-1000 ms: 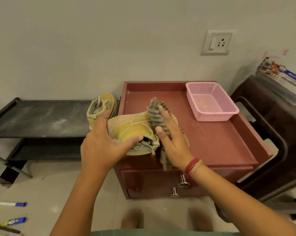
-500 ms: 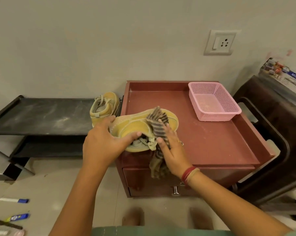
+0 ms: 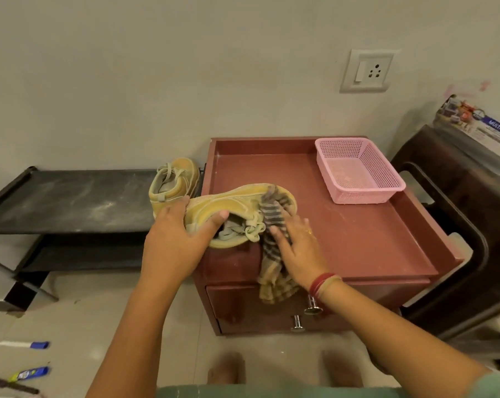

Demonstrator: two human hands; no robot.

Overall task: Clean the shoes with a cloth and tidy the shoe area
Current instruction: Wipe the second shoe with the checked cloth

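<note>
A yellow shoe (image 3: 237, 201) lies on its side at the front left corner of the red cabinet top (image 3: 358, 239). My left hand (image 3: 174, 242) grips its heel end, thumb inside the opening. My right hand (image 3: 297, 248) presses a striped brown cloth (image 3: 271, 214) against the shoe's toe side with straight fingers; the cloth's tail hangs over the cabinet's front edge. The second yellow shoe (image 3: 174, 179) stands upright on the right end of the black shoe rack (image 3: 70, 196).
A pink mesh basket (image 3: 358, 170) sits at the cabinet's back right. A dark stool (image 3: 458, 225) with a multi-box pack (image 3: 478, 127) stands at the right. Markers (image 3: 27, 344) lie on the floor at lower left. My feet show below the drawer knobs (image 3: 312, 308).
The shoe has come down from a tilted, lifted position to lie lower on the cabinet. My right hand has slid the cloth down along the shoe toward me.
</note>
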